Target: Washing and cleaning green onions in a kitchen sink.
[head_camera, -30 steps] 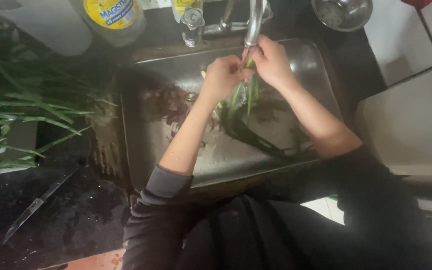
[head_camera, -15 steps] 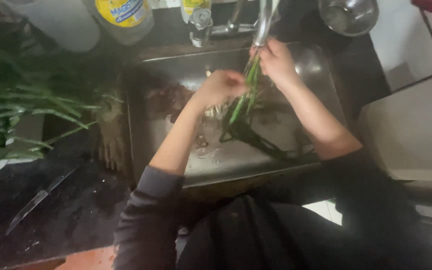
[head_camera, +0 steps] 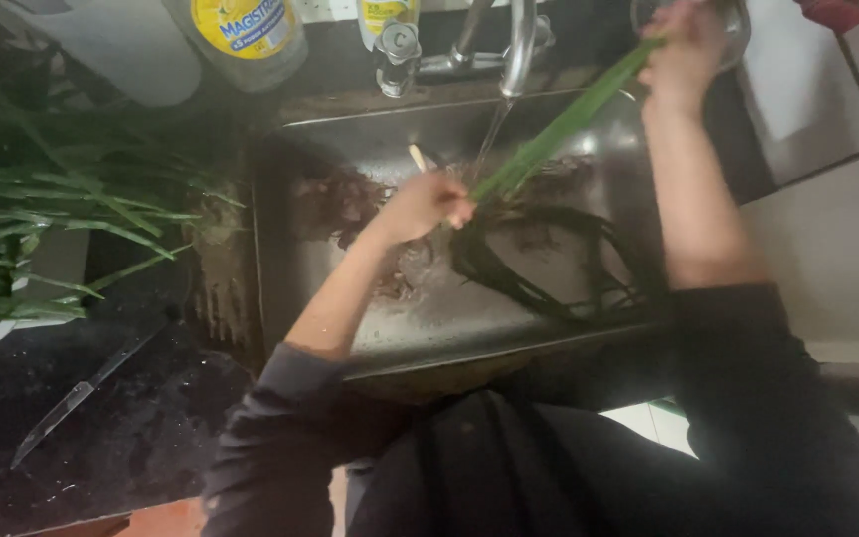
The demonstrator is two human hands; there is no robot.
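Nearest, a knife (head_camera: 82,393) lies flat on the dark counter (head_camera: 101,447), left of the sink (head_camera: 280,259), with a heap of green stalks (head_camera: 42,219) waiting beyond it. In the basin, dark wet leaves (head_camera: 549,268) curl where they seem to have dropped. The left hand (head_camera: 429,204) is closed on the pale root end of a long green stalk (head_camera: 559,129), holding it under the tap's (head_camera: 519,45) stream, likely rinsing. The right hand (head_camera: 688,50) grips the far tip, raised, keeping it taut. Farthest back stands a bottle (head_camera: 246,35) with a round yellow label.
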